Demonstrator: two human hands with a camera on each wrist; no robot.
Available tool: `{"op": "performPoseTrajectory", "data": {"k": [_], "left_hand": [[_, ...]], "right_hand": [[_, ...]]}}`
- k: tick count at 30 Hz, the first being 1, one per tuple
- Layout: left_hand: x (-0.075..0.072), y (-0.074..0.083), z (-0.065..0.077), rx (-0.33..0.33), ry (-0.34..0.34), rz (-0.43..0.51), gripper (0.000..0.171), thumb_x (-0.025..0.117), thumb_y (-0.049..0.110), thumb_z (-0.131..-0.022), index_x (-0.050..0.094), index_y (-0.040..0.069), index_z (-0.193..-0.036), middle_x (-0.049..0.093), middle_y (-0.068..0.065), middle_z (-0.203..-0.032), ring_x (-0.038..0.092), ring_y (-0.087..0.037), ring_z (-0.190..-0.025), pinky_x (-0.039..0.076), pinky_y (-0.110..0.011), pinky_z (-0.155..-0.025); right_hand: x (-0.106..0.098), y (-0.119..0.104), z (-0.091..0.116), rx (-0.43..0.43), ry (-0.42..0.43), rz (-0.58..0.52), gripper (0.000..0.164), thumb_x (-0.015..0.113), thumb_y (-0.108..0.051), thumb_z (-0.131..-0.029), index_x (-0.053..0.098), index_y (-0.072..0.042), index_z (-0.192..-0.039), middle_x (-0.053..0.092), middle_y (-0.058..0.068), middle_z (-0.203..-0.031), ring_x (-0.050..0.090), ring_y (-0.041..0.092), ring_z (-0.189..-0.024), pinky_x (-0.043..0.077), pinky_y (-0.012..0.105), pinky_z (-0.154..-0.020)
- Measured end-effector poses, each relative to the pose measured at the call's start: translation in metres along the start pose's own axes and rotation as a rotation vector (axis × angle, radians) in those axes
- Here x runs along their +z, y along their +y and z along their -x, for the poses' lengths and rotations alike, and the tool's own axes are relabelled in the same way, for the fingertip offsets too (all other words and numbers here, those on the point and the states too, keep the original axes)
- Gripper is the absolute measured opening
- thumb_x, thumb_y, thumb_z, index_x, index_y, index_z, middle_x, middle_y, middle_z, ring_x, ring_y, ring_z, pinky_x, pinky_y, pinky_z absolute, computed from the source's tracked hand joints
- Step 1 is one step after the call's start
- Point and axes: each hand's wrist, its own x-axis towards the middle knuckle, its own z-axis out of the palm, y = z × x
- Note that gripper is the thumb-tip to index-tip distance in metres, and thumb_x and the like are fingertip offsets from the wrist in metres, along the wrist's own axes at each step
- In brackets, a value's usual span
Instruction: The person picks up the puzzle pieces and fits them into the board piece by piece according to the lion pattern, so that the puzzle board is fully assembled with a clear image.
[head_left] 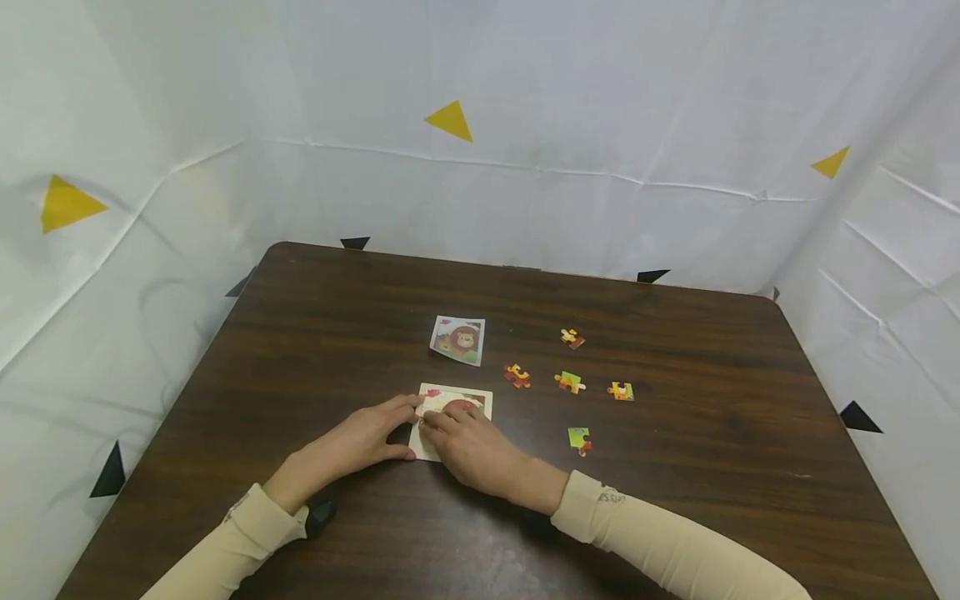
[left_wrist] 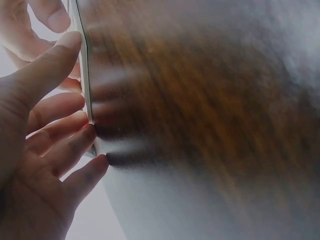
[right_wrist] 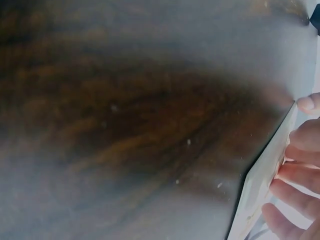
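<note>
A shallow puzzle board (head_left: 454,392) with a pale frame and a partly visible lion picture lies between both hands. My left hand (head_left: 367,433) steadies its left side, thumb near the close corner and fingertips along the edge. In the left wrist view, the left fingers (left_wrist: 72,145) stand spread and fairly straight against the board edge (left_wrist: 86,60). My right hand (head_left: 476,450) lies over the board's near part, its fingers pressing down on the picture. Seen from the right wrist, the right fingers (right_wrist: 295,197) touch the board's face (right_wrist: 262,175). The picture under the right hand is hidden.
Just beyond the board lies a lion picture card (head_left: 457,340). Several loose puzzle pieces are spread to the right, among them a green one (head_left: 578,437) and a red-yellow one (head_left: 517,376). White sheets (head_left: 525,167) surround the dark wooden table (head_left: 712,450).
</note>
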Motion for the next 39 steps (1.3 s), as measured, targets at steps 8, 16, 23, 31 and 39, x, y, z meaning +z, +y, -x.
{"op": "performPoseTrajectory", "data": {"k": [8,16,23,31,39], "left_hand": [[0.005,-0.003,0.000,0.008,0.007,-0.014,0.047,0.078,0.030,-0.081,0.062,0.002,-0.115,0.050,-0.014,-0.139,0.058,-0.028,-0.115,0.051,-0.039,-0.090],[0.003,-0.002,-0.001,0.005,0.007,0.008,0.045,0.078,0.029,-0.081,0.062,0.004,-0.114,0.049,-0.014,-0.139,0.059,-0.027,-0.114,0.052,-0.038,-0.088],[0.004,-0.002,0.000,-0.041,-0.030,0.010,0.046,0.077,0.031,-0.082,0.062,0.005,-0.117,0.047,-0.013,-0.142,0.056,-0.028,-0.119,0.049,-0.041,-0.093],[0.004,-0.001,0.000,-0.053,-0.034,0.002,0.049,0.078,0.031,-0.081,0.062,0.003,-0.118,0.047,-0.014,-0.142,0.054,-0.030,-0.121,0.049,-0.042,-0.093],[0.004,-0.002,-0.001,-0.057,-0.041,0.002,0.048,0.078,0.031,-0.081,0.062,0.004,-0.118,0.047,-0.014,-0.141,0.057,-0.027,-0.115,0.050,-0.041,-0.091]], "right_hand": [[0.000,0.003,0.003,-0.016,0.029,-0.041,0.032,0.064,-0.018,-0.091,0.064,-0.012,-0.122,0.060,0.002,-0.127,0.056,0.019,-0.111,0.046,0.040,-0.096],[-0.011,0.014,0.013,0.036,0.072,-0.144,0.028,0.061,-0.016,-0.094,0.064,-0.013,-0.122,0.061,0.002,-0.126,0.056,0.020,-0.116,0.049,0.039,-0.089],[-0.019,0.038,0.029,0.149,0.142,-0.236,0.038,0.065,-0.018,-0.092,0.060,-0.013,-0.129,0.061,0.001,-0.127,0.058,0.018,-0.115,0.049,0.040,-0.088],[-0.021,0.077,0.056,0.279,0.299,-0.259,0.042,0.067,-0.013,-0.090,0.058,-0.007,-0.130,0.065,0.008,-0.121,0.062,0.025,-0.107,0.051,0.043,-0.077],[-0.022,0.104,0.086,0.489,0.272,-0.315,0.046,0.066,-0.014,-0.092,0.053,-0.005,-0.134,0.064,0.013,-0.122,0.063,0.030,-0.098,0.050,0.047,-0.075]]}}
